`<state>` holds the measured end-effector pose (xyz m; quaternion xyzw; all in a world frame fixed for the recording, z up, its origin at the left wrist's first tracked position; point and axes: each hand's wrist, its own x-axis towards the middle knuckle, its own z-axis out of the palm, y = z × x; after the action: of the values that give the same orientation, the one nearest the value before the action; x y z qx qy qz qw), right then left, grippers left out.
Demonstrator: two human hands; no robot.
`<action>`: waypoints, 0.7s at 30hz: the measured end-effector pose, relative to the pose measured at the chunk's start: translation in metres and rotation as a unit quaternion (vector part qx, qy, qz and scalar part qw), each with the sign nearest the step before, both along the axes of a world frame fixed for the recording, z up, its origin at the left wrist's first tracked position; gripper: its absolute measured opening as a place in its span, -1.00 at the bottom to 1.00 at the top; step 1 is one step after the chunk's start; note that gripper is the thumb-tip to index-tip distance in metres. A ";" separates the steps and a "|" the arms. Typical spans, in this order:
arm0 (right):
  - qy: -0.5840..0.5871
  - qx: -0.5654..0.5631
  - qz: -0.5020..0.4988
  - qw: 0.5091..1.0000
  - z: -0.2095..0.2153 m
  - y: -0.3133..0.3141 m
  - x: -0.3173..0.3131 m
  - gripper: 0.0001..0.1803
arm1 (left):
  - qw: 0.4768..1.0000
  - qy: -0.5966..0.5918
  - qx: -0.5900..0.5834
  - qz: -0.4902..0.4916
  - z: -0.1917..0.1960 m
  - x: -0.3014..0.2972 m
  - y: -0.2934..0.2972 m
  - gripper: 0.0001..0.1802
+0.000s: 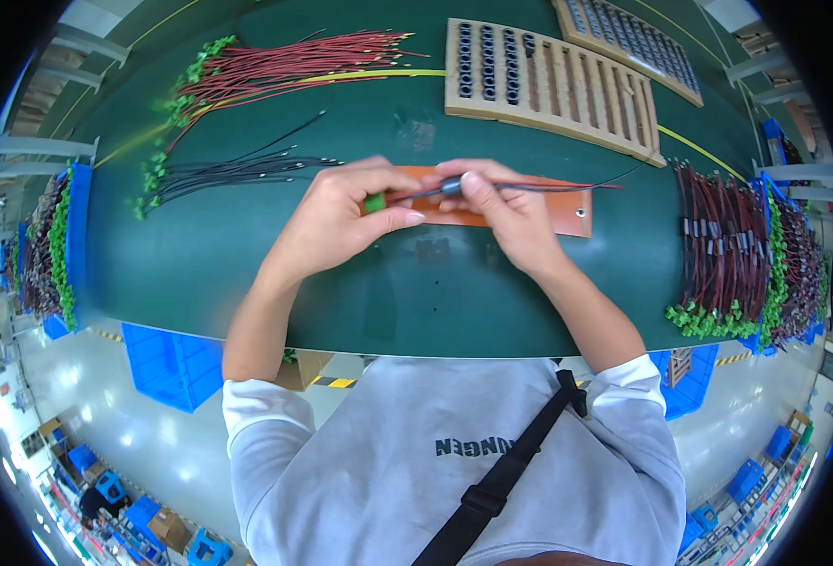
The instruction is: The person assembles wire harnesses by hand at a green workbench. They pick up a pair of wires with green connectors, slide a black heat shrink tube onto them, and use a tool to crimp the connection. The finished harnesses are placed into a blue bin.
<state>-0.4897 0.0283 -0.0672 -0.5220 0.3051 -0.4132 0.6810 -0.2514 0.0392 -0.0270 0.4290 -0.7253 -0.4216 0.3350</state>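
Observation:
Over the middle of the green table, my left hand (333,209) is closed around the green connector (375,203) at the end of a red and black wire pair. My right hand (511,215) pinches a dark grey cylindrical core (451,186) between thumb and fingers, with the wires running at it. Past my right hand, the loose ends of the wires (591,186) stretch to the right. Beneath both hands lies an orange-brown board (567,217) with a small metal hole near its right end. My fingers hide part of the wires.
Red wires (294,71) with green connectors lie far left, black wires (237,176) nearer. A slotted wooden tray (553,90) partly filled with dark cores stands at the back, another tray (633,47) behind it. Wire assemblies (723,236) are piled right. A blue bin (166,363) sits below the table edge.

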 end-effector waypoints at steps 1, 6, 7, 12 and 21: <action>-0.009 -0.008 -0.015 1.000 -0.006 -0.005 0.002 -0.64 | 0.998 0.050 0.036 0.020 -0.004 0.007 0.000 -0.71; -0.058 0.043 -0.022 0.997 -0.016 -0.008 0.011 -0.64 | 0.964 0.210 0.157 0.049 -0.031 0.041 -0.004 -0.64; -0.062 0.045 -0.022 0.997 -0.018 -0.007 0.013 -0.64 | 0.962 0.200 0.172 0.069 -0.033 0.042 -0.003 -0.73; -0.072 0.073 -0.002 0.995 -0.025 -0.006 0.018 -0.65 | 0.976 0.132 0.137 0.105 -0.040 0.046 -0.002 -0.78; -0.038 0.065 0.015 0.997 -0.027 -0.006 0.019 -0.64 | 0.962 0.137 0.217 0.091 -0.039 0.057 -0.002 -0.78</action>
<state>-0.4703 0.0226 -0.0943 -0.4652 0.2968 -0.4021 0.7306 -0.1947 0.0372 -0.0656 0.4941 -0.5210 -0.5915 0.3670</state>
